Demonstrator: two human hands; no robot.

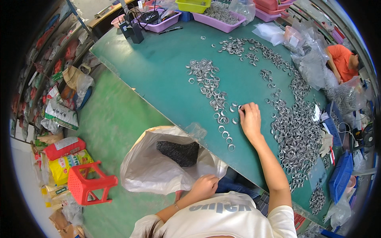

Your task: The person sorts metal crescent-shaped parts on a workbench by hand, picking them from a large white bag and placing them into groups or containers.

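Note:
My right hand [251,121] reaches over the green table, its fingers bent together at a small grey metal ring [239,107] that shows at the fingertips. Beside it, a loose band of grey metal rings [206,81] trails down the table toward me. To the right of the hand spreads a large heap of similar rings [295,135]. My left hand [205,185] is closed at the near rim of a white woven sack [152,174], which gapes below the table edge. Inside the sack lies a dark grainy mass [178,153].
Purple trays [220,23] and a yellow bin [193,4] stand along the table's far side. Plastic bags [313,63] crowd its right side, near a person in orange [343,63]. A red stool [90,182] and stuffed bags [65,148] sit on the floor at left.

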